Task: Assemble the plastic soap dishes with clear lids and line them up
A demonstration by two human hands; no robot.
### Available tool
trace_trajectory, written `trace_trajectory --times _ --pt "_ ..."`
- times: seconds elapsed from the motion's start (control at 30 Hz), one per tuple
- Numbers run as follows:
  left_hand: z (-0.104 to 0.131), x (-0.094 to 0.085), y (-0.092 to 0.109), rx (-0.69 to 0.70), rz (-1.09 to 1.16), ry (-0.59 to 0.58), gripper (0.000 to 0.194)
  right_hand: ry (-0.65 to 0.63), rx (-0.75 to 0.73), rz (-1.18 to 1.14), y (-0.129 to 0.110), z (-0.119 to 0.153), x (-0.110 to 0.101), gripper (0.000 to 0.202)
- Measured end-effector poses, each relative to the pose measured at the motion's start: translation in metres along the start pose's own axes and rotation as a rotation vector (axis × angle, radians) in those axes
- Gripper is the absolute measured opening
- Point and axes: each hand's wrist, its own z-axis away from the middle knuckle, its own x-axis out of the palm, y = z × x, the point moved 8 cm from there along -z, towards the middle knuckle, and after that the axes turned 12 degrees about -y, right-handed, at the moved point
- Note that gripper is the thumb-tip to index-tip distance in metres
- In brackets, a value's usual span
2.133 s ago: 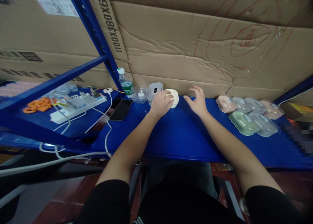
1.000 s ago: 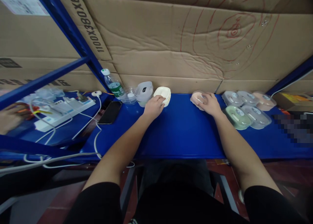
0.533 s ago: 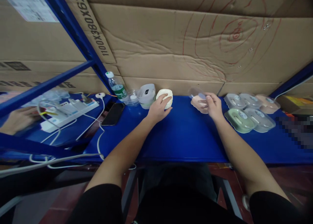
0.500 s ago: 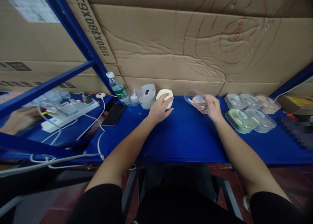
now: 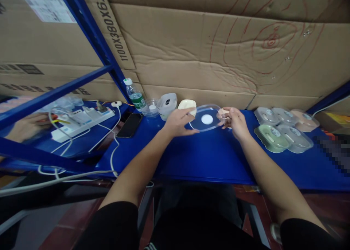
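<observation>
A clear lid [image 5: 197, 123] with a white round label is held level over the blue table by my right hand [image 5: 235, 121], whose fingers pinch its right end. My left hand [image 5: 179, 123] is at the lid's left end with thumb and fingers apart; whether it touches the rim is hard to tell. Just behind my left hand sits a cream container [image 5: 187, 104]. To its left stand stacked whitish containers [image 5: 167, 104] and clear round lids [image 5: 150, 109].
Several lidded boxes [image 5: 272, 137] stand on the right of the blue table [image 5: 202, 162]. A bottle [image 5: 136, 98], a phone [image 5: 129, 125] and a white power strip [image 5: 82, 124] are on the left. Another person's hand [image 5: 28, 126] is beyond the blue frame.
The clear lid has turned flat and come leftward between my hands. My left hand has come off the cream container and moved to the lid's left end.
</observation>
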Motion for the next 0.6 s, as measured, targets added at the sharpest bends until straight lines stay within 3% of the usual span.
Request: trace_trajectory --times 0.13,0.23,0.37,0.6 --pt "0.045 -0.053 -0.083 -0.504 -0.075 0.321 0.055 0.209 -0.172 0.539 -0.012 -0.002 -0.041 0.061" --pt "0.083 -0.078 -0.122 -0.763 -0.084 0.47 0.056 0.216 -0.154 0.868 -0.003 -0.009 -0.057 0.061" --pt "0.112 -0.074 -0.144 -1.016 -0.129 0.42 0.055 0.144 -0.011 1.036 0.025 -0.021 -0.067 0.062" --pt "0.118 -0.044 -0.149 -1.133 -0.137 0.263 0.065 0.074 0.136 1.125 0.045 -0.026 -0.072 0.069"
